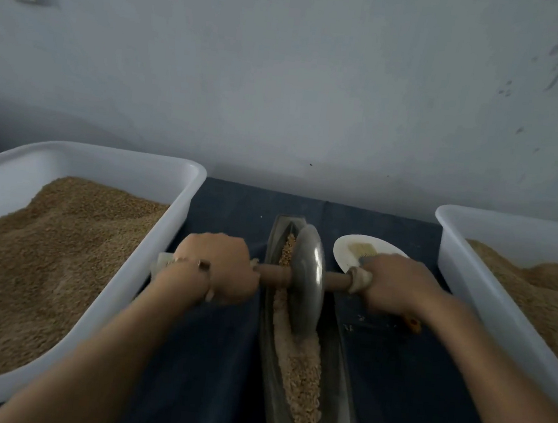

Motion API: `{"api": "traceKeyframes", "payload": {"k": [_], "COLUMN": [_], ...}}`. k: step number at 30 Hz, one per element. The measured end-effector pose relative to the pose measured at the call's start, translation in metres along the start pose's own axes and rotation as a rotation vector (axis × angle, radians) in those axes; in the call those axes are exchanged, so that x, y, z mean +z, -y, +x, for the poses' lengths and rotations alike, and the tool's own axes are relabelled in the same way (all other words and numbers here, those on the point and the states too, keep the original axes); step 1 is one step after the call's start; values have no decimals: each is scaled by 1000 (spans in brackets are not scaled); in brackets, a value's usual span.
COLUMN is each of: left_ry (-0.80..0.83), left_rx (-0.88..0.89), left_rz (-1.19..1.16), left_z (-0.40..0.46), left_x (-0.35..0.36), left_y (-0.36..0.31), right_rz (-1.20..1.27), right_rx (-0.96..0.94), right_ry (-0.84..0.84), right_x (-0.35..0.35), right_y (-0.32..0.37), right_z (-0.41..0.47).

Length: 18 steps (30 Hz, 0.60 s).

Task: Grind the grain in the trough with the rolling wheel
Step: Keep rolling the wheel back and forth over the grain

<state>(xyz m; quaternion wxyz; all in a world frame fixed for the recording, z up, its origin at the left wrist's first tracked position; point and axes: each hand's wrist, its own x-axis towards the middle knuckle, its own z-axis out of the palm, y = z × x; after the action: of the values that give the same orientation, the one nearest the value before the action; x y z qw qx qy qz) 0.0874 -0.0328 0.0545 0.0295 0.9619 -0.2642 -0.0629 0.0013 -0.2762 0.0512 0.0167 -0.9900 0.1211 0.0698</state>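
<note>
A narrow metal trough (346,373) runs away from me down the middle of a dark blue cloth, with crushed grain (301,382) lying along its bottom. A grey metal rolling wheel (308,280) stands upright in the trough, toward its far end. A brown axle (274,274) passes through the wheel. My left hand (220,269) grips the left end of the axle, and my right hand (397,287) grips the cloth-wrapped right end.
A white tub (182,201) heaped with brown grain stands at the left. A second white tub (452,250) with grain stands at the right. A white plate (346,249) with a small brush lies beyond my right hand. A pale wall rises close behind.
</note>
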Motion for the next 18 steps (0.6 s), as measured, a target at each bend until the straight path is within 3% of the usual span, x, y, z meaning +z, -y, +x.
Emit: {"api": "traceKeyframes", "payload": {"k": [3,6,8,10,13,15,18], "left_ry": [355,339,127,-262,-731,-912,-961], "left_rx": [-62,-102,-115,-38,173,242,248], "left_rz": [-144,-194,-149,30,102,197,298], "left_z": [20,16,-6,-39,-90,-110,-116], "left_x": [-12,-10,1,21,49,60,59], "left_y": [1,4,2,-2,-7,-5,-4], "right_rz": [153,80,-50,-101,-87,-42,-73], "right_rx": [48,62,42,15,-169,-334,-318], "right_ry": [296,246,71,-148,-660,-980,-1049], "right_x": [-19,-22,-16,-1,30,50,59], "right_y": [2,9,14,16,9,-2,-3], "right_z": [22,20,2,-28,-78,-100,-106]}}
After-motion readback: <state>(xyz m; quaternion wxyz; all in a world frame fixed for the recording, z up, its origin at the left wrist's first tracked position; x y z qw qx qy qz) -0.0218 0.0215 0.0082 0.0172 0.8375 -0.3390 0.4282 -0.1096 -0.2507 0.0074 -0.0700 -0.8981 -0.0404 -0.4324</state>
